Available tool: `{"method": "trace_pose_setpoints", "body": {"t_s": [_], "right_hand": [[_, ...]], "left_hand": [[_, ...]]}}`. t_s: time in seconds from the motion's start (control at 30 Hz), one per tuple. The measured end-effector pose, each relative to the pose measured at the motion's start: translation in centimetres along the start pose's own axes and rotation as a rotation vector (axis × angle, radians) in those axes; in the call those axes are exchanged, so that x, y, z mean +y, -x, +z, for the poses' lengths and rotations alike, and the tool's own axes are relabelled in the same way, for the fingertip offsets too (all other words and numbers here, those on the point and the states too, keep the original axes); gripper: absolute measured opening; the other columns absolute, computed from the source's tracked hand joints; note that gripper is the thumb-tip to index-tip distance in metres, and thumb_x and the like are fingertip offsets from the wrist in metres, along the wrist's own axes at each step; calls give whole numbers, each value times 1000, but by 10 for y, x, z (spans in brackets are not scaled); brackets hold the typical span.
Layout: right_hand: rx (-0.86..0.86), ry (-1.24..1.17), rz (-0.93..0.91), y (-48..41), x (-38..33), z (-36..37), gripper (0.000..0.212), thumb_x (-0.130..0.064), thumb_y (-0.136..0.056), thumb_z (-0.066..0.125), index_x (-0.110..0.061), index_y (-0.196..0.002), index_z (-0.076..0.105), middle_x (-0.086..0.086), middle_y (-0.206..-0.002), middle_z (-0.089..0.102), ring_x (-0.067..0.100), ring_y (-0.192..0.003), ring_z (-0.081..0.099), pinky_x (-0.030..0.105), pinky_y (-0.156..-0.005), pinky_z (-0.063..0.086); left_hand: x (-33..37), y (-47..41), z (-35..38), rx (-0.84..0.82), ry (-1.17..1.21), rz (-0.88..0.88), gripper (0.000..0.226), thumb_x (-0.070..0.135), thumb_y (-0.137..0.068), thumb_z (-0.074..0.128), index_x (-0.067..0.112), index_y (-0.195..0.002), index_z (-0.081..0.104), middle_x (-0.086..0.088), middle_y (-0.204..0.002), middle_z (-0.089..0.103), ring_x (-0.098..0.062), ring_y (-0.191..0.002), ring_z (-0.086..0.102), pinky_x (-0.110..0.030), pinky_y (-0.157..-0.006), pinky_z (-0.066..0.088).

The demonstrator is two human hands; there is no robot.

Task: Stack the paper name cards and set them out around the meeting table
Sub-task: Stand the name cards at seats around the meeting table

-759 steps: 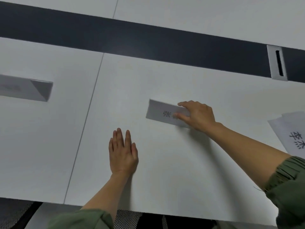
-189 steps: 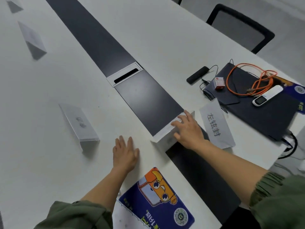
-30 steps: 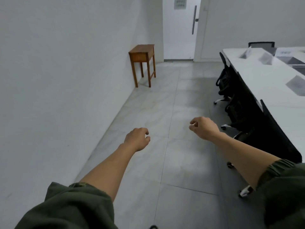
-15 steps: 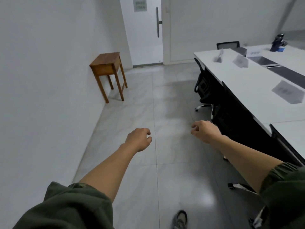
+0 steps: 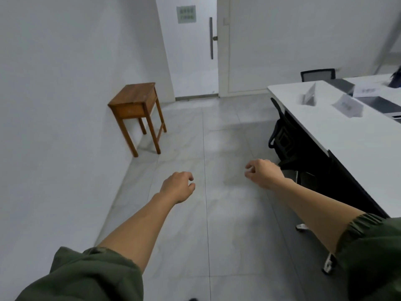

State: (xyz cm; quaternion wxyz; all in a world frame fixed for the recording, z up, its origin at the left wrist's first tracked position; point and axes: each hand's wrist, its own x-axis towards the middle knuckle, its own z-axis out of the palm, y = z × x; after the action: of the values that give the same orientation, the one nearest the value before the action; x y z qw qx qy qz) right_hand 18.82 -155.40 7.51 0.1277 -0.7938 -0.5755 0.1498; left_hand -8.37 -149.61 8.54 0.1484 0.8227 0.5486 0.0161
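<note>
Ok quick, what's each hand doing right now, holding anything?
Left hand: open, fingers loosely curled, holding nothing.
Right hand: open, fingers loosely curled, holding nothing.

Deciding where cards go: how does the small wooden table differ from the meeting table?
The wooden table is brown and small, against the left wall; the meeting table is white and long, with a chair tucked under it. The meeting table carries name cards; none show on the wooden table. Both stand on the grey tiled floor.

Floor (image 5: pixel 206 213) lies open toward twelve o'clock; a wooden side table (image 5: pixel 135 101) stands at eleven, bench (image 5: pixel 351 144) and chair (image 5: pixel 282 135) at two.
</note>
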Motion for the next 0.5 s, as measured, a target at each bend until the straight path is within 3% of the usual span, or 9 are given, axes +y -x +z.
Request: {"method": "trace_pose_setpoints", "body": {"t_s": [0.2,0.5], "right_hand": [[-10,-22,110,-155,2,14,36,-40,-90,59,-25,-122,64,-3,-114,70,25,-109,62,33,-88,50],[39,-81,269,-346,7,-20,36,-38,-90,59,-24,-122,64,-1,-113,70,23,-102,64,32,-84,51]], "left_hand": [[-26,-171,-8,-32,0,77,36,33,-96,50,18,-128,57,-7,-120,64,-24,-104,61,-36,-88,51],[-26,-414,-60,-99,-60,215,38,35,-95,48,19,-129,56,-7,-120,64,-25,-107,59,-36,-89,50]]}}
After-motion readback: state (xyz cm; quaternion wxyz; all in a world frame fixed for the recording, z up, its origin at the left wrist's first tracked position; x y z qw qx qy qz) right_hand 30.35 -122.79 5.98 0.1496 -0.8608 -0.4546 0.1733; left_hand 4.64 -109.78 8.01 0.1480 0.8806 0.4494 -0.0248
